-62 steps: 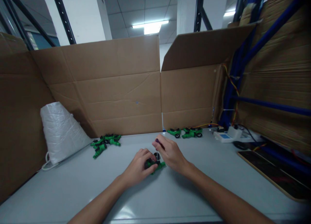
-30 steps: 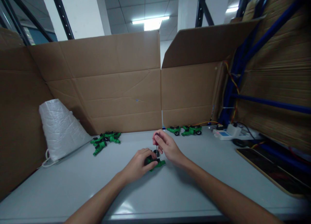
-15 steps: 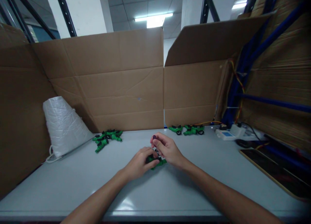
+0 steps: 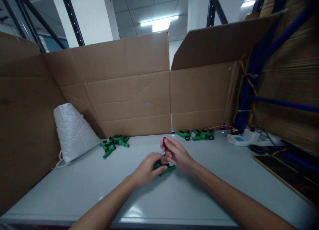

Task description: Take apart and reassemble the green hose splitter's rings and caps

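Note:
On the table in front of me lies a green and black toy vehicle (image 4: 169, 169), partly covered by my fingers. My left hand (image 4: 151, 167) is closed around its left end and holds it against the tabletop. Between the fingers of my right hand (image 4: 178, 153) is a small screwdriver (image 4: 164, 143) with a dark purple handle. It stands nearly upright, its thin metal shaft pointing down at the black part of the toy. Whether the tip sits in a screw is too small to tell.
Several green toy parts (image 4: 114, 144) lie in a pile at the back left, beside a white wrapped bundle (image 4: 74, 133). Green toy vehicles with black wheels (image 4: 203, 135) stand at the back right. A power strip (image 4: 240, 139) and a dark flat panel (image 4: 286, 173) lie at the right; cardboard walls (image 4: 129, 100) enclose the table.
The view has shifted slightly, so everything appears a little farther right. The screwdriver looks more upright over the toy; both hands keep their hold.

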The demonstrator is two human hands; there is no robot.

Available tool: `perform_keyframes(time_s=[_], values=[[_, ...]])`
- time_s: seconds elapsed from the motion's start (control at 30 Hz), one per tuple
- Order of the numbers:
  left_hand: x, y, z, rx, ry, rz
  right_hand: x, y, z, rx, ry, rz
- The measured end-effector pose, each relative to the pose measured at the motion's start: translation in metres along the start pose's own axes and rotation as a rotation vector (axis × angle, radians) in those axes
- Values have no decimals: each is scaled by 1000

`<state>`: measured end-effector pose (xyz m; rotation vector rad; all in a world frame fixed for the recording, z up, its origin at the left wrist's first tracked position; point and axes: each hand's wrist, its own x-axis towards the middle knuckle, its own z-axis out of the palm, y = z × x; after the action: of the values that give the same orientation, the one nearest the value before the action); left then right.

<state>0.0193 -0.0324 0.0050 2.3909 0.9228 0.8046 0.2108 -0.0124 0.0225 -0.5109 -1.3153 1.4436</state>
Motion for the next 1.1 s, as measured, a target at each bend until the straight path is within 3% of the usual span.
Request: perform_keyframes(time_s=[0.3, 0.47, 0.83, 1.1], values=[[1, -4, 5, 44, 45, -30, -2, 7, 5, -154, 74, -97], [1, -6, 9, 33, 52, -24, 0, 7, 6, -120, 127, -143], [3, -7, 11, 92, 47, 28, -5, 6, 12, -109, -38, -107], [0, -13, 13, 88, 95, -25, 0, 12, 7, -22, 42, -120]])
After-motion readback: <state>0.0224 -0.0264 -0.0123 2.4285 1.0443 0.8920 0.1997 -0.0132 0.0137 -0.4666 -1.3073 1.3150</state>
